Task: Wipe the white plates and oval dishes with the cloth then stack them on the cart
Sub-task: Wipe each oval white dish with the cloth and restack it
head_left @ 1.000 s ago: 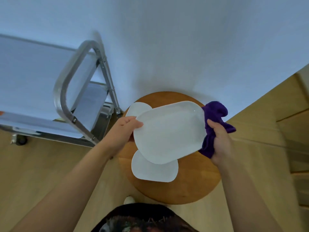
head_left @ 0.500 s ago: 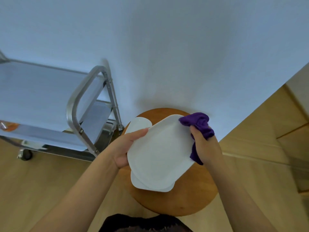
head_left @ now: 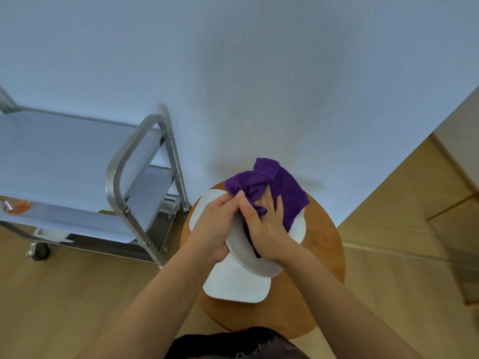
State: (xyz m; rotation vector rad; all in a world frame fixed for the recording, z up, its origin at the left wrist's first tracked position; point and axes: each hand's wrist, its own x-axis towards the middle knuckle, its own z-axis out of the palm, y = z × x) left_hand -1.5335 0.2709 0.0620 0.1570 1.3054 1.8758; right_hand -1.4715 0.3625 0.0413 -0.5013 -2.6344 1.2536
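My left hand grips the left edge of a white oval dish, tilted up above the round wooden stool. My right hand lies flat on the dish and presses a purple cloth against its face; the cloth covers most of the dish. Under them on the stool lie more white dishes, one end showing at the left. The metal cart stands to the left.
The cart has a grey top shelf, a lower shelf and a caster on the wooden floor. An orange object sits at the shelf's left edge. A pale wall rises behind; wooden panels run along the right.
The dish has been tilted up more steeply. My right hand with the cloth moved from the dish's right edge onto its face and spread flat. The view shifted, showing more of the cart.
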